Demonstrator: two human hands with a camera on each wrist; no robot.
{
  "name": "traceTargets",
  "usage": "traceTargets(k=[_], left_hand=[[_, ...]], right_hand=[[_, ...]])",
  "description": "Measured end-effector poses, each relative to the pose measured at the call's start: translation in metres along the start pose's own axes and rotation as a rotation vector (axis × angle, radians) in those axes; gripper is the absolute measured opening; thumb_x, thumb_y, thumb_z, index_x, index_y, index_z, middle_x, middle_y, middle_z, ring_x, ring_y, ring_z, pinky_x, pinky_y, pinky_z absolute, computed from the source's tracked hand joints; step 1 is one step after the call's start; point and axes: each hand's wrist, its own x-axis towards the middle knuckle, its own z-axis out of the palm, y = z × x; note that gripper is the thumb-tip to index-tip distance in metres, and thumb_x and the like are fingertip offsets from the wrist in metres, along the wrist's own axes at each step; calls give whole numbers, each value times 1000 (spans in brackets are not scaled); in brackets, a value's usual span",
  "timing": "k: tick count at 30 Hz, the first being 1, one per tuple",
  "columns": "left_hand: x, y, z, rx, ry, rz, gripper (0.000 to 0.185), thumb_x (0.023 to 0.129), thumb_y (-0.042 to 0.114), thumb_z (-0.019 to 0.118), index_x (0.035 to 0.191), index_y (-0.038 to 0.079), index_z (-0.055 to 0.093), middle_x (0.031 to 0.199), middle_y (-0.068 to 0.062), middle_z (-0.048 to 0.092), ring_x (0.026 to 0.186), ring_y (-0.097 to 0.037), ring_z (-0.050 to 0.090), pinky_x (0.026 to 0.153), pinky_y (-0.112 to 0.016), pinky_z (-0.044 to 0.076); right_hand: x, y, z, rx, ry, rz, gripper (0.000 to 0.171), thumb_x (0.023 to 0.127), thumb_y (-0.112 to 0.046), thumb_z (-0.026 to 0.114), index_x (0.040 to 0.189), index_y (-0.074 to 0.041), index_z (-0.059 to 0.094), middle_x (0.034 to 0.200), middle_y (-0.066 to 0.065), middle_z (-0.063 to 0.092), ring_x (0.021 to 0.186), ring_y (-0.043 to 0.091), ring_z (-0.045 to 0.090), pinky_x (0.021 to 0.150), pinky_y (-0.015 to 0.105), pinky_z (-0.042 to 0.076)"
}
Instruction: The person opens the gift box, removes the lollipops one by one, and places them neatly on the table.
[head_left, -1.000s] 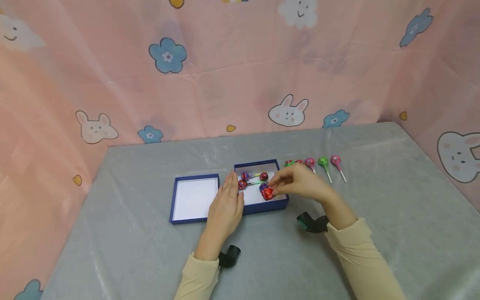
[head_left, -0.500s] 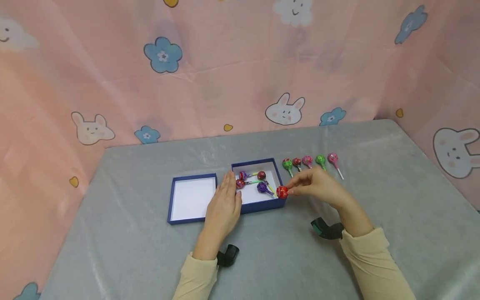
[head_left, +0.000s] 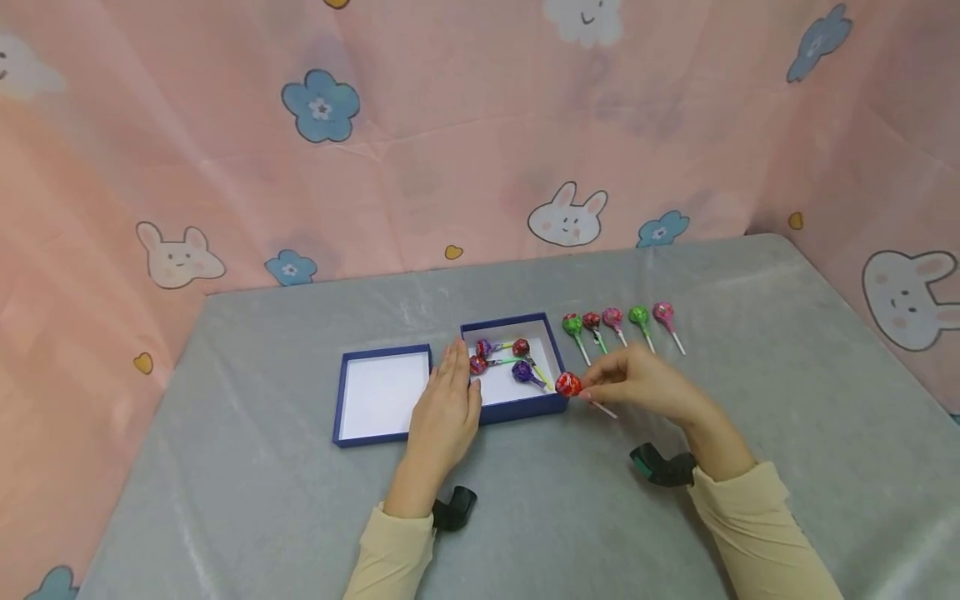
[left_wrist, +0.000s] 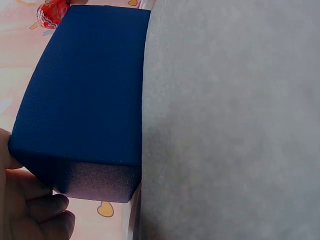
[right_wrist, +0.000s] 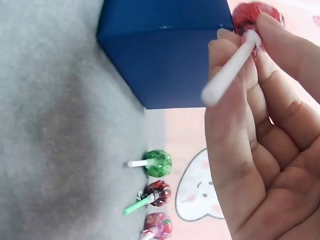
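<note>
- Right hand (head_left: 645,382): grip pinched on the red lollipop (head_left: 567,384), just outside the blue box's (head_left: 517,407) right corner.
- Left hand (head_left: 447,402): fingers straight, resting against that box's left wall.
- Five lollipops (head_left: 612,317) in a row on the worktop (head_left: 787,417).

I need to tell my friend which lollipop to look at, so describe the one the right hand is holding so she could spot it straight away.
Find the dark blue box holding four lollipops in the middle of the grey table. At its near right corner, the right hand pinches a red lollipop by its white stick. It alone is held in fingers; the row of five behind lies on the table.
</note>
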Motion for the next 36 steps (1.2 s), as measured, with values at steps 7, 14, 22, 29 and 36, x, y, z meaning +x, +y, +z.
traceTargets(k=[7,14,22,29,36], left_hand=[[0,1,1,-7,2,-4,53,98,18,46,142,-8,33,147,-20,33,136,-30,32,107,-47,31],[1,1,2,-16,-3,-11,52,98,17,45,143,-7,32,148,-18,32,137,-29,31,108,-46,30],[0,0,3,-15,5,-18,52,98,17,45,143,-7,32,148,-18,33,137,-27,30,108,-45,29],[0,0,3,-19,18,-7,52,98,15,47,142,-8,33,147,-19,33,136,-29,32,108,-46,30],[0,0,3,-17,14,-14,52,98,16,46,143,-7,32,147,-19,34,136,-28,31,108,-47,30]], right_hand=[[-3,6,5,19,31,-13,13,87,-10,67,86,3,70,70,1,62,64,10,55,58,27,49],[-9,24,4,104,108,30,18,88,-10,66,90,8,69,71,2,63,65,12,57,60,29,52],[-14,45,-4,247,236,106,26,88,-7,65,98,18,63,73,-3,68,65,9,60,61,26,54],[-16,60,-6,347,305,168,29,89,-1,61,100,25,57,73,-3,69,64,4,62,58,23,54],[-13,59,-1,344,337,235,30,88,-1,62,101,26,57,72,-2,67,63,2,61,59,22,55]])
